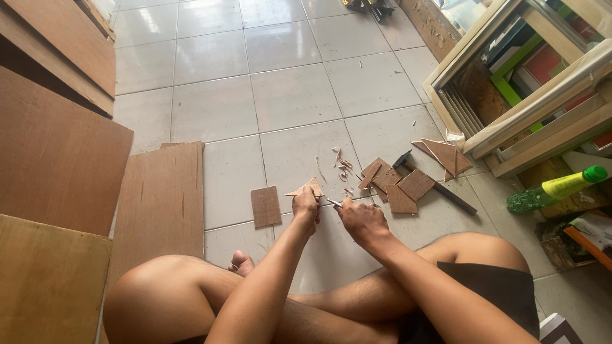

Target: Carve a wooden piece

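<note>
On the tiled floor (287,95), just ahead of our crossed legs, we've got a small triangular plywood piece (306,188) pinched in the left hand (307,207), fingers closed tight over its lower edge, tip pointing away from us. Right hand (362,220) is fisted around a small blade (333,202); its tip sits at the triangle's right edge, so the two hands nearly touch. How much handle is inside the fist we can't tell.

Just left of the hands: a small rectangular wood piece (266,206), flat on the tile. Just beyond: pale shavings (343,167). To the right: a pile of cut brown offcuts (398,185), a hammer (437,185) lying across them. Further right, two triangular offcuts (446,154) by a wooden frame (523,121). A green bottle (558,188) lies near the right edge. A long plywood board (159,197) lies at left.
</note>
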